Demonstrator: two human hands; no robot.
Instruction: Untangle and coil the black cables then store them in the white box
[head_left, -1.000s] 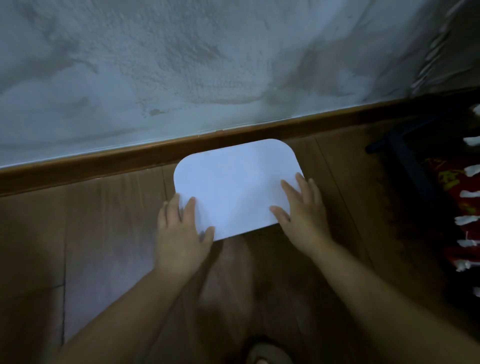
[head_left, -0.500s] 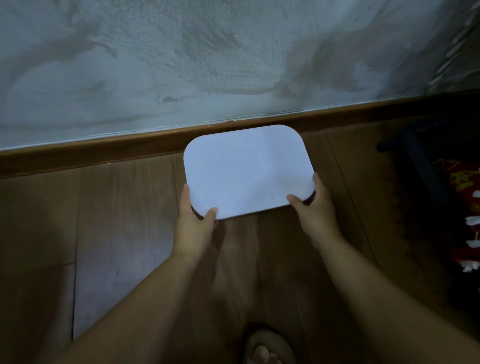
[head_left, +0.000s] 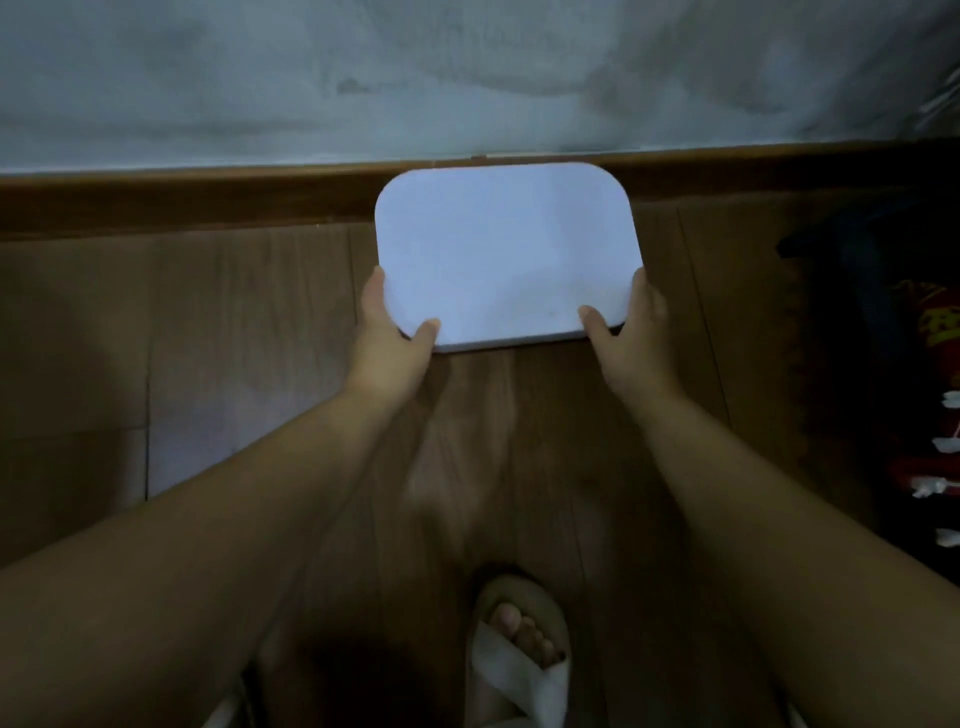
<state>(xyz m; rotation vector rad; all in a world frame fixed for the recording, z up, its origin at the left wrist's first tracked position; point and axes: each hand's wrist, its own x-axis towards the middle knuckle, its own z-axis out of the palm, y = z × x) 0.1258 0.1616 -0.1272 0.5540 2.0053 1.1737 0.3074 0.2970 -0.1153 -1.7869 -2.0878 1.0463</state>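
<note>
One white box (head_left: 506, 249), two hands (head_left: 389, 338) (head_left: 631, 332) gripping it

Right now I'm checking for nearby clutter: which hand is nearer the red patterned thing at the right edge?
Right. The right hand grips the white box at its near right corner, left of the red patterned thing; the left hand grips the near left corner, farther off.

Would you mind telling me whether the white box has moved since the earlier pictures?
Yes. The white box has shifted toward the wall: its far edge now overlaps the wooden skirting board, which it only met before.
</note>
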